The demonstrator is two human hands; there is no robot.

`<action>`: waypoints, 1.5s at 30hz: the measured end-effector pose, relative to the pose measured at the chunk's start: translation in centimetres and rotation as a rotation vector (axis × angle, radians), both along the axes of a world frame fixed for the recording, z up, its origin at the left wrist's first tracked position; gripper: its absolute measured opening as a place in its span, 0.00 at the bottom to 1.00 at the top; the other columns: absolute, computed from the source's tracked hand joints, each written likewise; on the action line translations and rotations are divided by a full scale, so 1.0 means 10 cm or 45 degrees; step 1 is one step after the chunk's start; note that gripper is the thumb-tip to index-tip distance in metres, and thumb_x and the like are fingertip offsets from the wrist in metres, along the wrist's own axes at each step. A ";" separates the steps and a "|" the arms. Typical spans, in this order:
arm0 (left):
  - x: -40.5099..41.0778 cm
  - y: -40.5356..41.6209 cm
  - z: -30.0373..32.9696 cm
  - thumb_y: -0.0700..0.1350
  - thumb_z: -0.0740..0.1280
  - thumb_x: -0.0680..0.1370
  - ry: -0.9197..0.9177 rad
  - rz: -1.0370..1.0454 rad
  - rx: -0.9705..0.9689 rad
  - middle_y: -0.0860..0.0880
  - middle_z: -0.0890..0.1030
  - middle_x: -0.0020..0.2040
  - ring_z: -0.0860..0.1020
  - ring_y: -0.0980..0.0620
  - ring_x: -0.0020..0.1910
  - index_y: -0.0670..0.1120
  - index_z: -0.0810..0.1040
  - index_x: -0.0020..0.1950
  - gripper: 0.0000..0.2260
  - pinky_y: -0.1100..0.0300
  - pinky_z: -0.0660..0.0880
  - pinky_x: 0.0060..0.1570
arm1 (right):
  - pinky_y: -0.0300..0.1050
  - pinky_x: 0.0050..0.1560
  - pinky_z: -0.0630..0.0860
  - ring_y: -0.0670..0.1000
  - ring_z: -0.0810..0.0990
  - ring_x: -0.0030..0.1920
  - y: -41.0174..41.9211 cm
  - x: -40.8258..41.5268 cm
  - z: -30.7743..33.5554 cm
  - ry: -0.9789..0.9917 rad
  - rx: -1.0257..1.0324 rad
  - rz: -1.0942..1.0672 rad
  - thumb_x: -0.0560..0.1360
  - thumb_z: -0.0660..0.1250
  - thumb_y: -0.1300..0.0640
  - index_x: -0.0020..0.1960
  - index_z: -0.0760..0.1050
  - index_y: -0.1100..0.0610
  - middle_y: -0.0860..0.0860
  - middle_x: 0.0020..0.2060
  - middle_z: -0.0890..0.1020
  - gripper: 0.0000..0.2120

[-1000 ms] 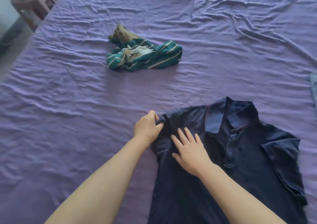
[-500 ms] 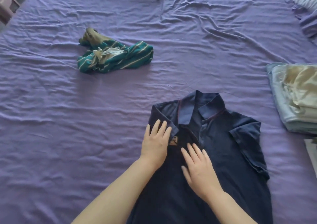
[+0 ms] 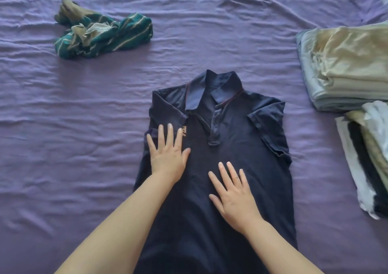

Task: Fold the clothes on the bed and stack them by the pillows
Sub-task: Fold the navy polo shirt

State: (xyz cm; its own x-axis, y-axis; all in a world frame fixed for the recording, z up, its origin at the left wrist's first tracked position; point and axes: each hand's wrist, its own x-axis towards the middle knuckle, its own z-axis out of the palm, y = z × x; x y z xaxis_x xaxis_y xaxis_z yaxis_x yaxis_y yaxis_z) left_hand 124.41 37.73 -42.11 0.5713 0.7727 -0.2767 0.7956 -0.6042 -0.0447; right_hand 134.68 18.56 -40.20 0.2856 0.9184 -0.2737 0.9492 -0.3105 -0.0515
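Observation:
A dark navy polo shirt [image 3: 235, 152] lies face up on the purple bed sheet, collar pointing away from me, both sleeves folded inward. My left hand [image 3: 168, 152] rests flat on the shirt's left chest, fingers spread, beside the small chest logo. My right hand [image 3: 233, 191] lies flat lower down on the middle of the shirt, fingers apart. Neither hand grips any cloth. A crumpled green striped garment [image 3: 105, 35] with olive cloth tangled in it sits at the far left.
A folded stack of pale blue and beige clothes [image 3: 344, 67] stands at the right edge. A second folded stack, white, dark and olive [image 3: 365, 160], lies nearer on the right. The wrinkled purple sheet [image 3: 63, 147] covers the bed.
My left hand let go of the folded-in left sleeve and now lies flat. Both hands slid down the shirt front. The view shifted right, bringing the folded stacks into sight.

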 end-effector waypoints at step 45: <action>-1.03 -1.45 0.62 0.47 0.63 0.79 -0.353 -0.339 -0.758 0.51 0.77 0.51 0.74 0.52 0.53 0.50 0.79 0.55 0.08 0.57 0.72 0.51 | 0.44 0.52 0.73 0.51 0.78 0.52 -1.36 -0.64 0.31 0.668 0.193 -0.464 0.69 0.67 0.62 0.51 0.78 0.54 0.49 0.48 0.81 0.11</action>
State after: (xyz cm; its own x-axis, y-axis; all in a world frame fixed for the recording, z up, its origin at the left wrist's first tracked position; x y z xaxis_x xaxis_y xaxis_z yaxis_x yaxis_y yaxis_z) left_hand 114.13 23.19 -35.91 0.8302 0.3597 -0.4259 0.5518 -0.6387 0.5362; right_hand 128.33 4.98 -37.12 0.4500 0.8273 -0.3364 0.6214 -0.5606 -0.5474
